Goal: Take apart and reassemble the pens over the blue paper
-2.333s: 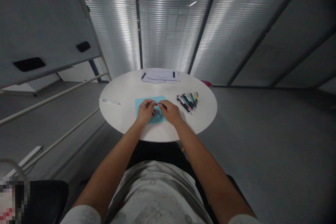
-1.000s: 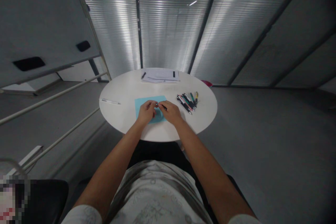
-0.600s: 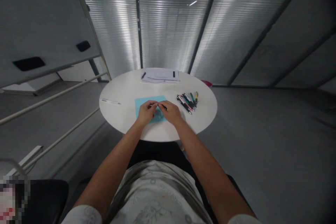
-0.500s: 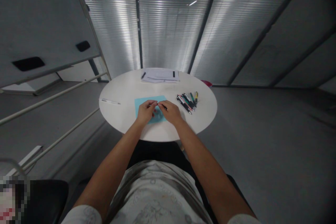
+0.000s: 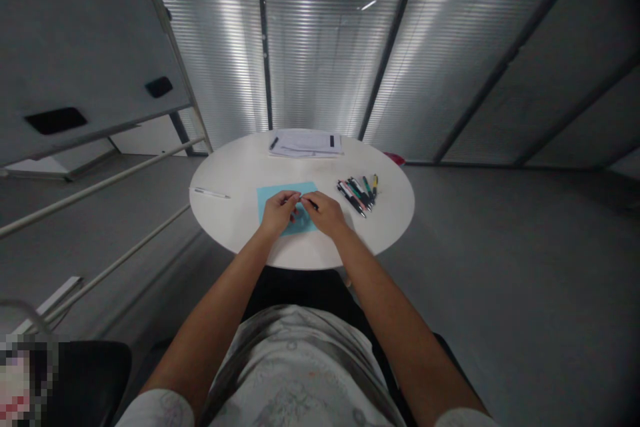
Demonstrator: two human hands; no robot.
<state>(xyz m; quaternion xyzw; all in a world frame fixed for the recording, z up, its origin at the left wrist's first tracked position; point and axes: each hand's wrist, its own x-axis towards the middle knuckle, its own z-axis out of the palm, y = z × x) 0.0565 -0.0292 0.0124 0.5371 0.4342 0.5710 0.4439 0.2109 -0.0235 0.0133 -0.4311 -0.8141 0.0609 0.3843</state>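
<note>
Both of my hands meet above a light blue sheet (image 5: 267, 192) on the round white table (image 5: 235, 167). My left hand (image 5: 277, 212) is closed, its fingertips pinching a thin dark part of a pen. My right hand (image 5: 326, 212) is closed too, gripping the black end of the pen (image 5: 314, 205), which shows beside the thumb. The fingertips of the two hands nearly touch, and most of the pen is hidden by them. Right of my hands lies a loose pile of pens (image 5: 355, 195), black, green, red and yellow among them.
A slim white pen (image 5: 212, 193) lies at the table's left side. Stacked papers (image 5: 305, 145) with dark items on them rest at the far edge. A whiteboard frame (image 5: 125, 170) stands to the left, and a black chair (image 5: 90, 380) is at lower left.
</note>
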